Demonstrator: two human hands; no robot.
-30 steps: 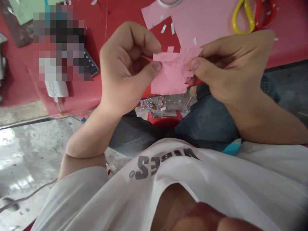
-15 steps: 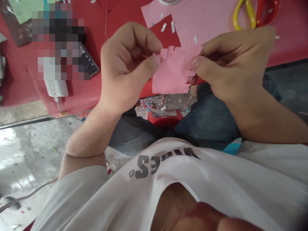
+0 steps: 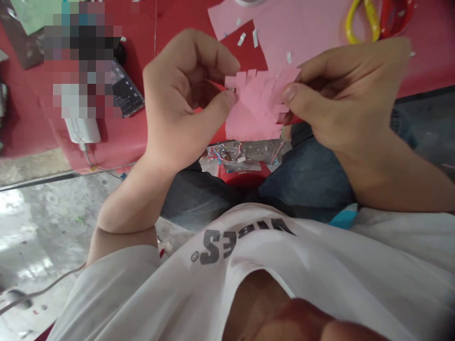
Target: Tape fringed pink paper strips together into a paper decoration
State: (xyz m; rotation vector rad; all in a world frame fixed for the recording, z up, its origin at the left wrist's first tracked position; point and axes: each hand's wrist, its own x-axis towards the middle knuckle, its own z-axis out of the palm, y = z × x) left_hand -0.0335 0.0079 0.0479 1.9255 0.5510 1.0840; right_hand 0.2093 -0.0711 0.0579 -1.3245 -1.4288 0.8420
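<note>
Evenly lit by soft, diffuse daylight, perhaps from the left, with pale glare across the glossy grey concrete floor (image 3: 31,208). Barely any hard shadows. Sharpest on the fringed pink paper piece (image 3: 254,106); soft and smeared along the bottom edge, stretched toward the corners.
</note>
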